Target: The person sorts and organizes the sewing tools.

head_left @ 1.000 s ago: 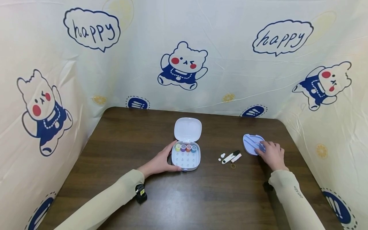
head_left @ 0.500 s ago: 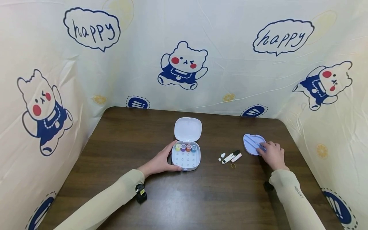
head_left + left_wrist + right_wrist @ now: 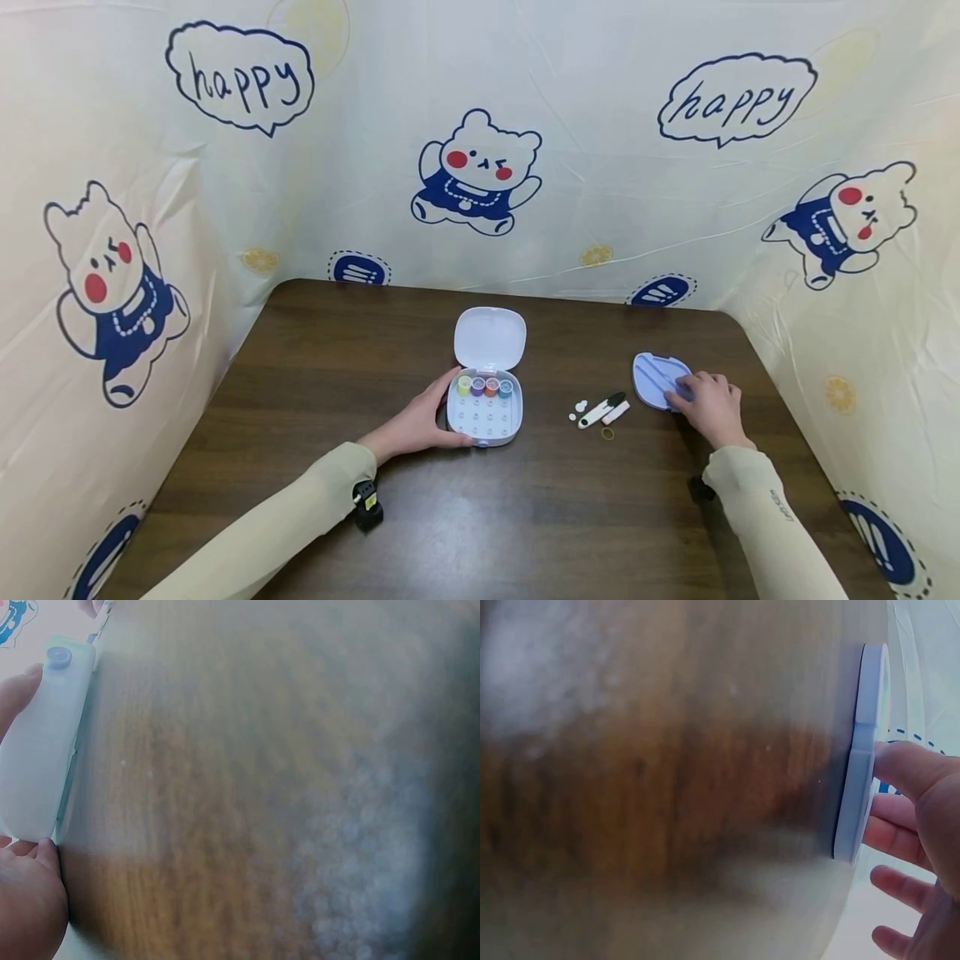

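A pale blue sewing box lies opened on the brown table, its lid tipped back behind it. Yellow, purple, orange and blue thread spools line its back row, with rows of bare pegs in front. My left hand grips the box by its left side, thumb along the front; the left wrist view shows the thumb near the round catch. At the right, my right hand holds the near right edge of a shallow blue tray with thumb and forefinger. Fingers hide part of the tray.
Between box and tray lie a white tool with a black end, a short white stick, small white round pieces and a thin gold-coloured ring. A patterned cloth hangs behind the table and along both sides.
The blue tray has shifted slightly toward me under my right hand, whose fingers have moved a little. My left hand keeps its grip on the sewing box, which stays in place.
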Motion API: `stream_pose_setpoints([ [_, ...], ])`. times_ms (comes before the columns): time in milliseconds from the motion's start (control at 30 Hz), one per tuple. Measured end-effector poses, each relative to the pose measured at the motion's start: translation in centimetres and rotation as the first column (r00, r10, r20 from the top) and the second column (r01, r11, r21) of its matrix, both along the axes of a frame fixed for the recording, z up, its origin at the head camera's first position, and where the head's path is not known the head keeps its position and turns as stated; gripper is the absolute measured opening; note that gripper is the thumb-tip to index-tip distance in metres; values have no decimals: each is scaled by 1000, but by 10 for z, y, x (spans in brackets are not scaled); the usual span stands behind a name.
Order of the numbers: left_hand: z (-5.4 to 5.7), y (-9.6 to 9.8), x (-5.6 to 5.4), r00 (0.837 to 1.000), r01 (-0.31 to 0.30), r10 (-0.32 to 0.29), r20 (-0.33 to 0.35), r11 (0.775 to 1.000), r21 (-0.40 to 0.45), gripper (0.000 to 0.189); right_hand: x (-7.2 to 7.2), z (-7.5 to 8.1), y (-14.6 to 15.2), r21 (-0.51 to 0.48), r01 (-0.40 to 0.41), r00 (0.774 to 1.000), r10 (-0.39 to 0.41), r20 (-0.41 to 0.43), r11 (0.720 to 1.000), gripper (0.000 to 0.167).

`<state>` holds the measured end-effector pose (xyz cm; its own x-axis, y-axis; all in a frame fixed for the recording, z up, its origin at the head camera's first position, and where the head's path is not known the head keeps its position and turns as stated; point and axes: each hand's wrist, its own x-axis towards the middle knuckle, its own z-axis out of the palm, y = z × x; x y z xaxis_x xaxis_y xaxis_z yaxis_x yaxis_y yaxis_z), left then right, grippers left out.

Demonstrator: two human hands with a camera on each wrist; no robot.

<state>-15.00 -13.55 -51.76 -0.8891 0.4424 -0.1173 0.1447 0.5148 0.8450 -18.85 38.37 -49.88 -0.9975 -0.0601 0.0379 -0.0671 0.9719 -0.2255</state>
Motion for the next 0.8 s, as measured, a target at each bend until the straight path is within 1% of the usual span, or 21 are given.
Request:
stream_pose_setpoints([
  [267, -1, 0, 1, 1000, -6, 6, 11, 1000, 5, 123, 7, 3, -6, -8, 0, 1000, 0, 2, 1000, 48],
  [467, -1, 0, 1, 1000, -3, 3, 13, 1000, 6, 123, 11, 10, -14, -17, -4, 1000, 3, -29, 1000, 46],
  [800, -2, 0, -1, 1000, 6, -6, -1, 1000, -1, 123, 17, 22, -26, -31, -39, 993, 36, -109, 999, 43],
])
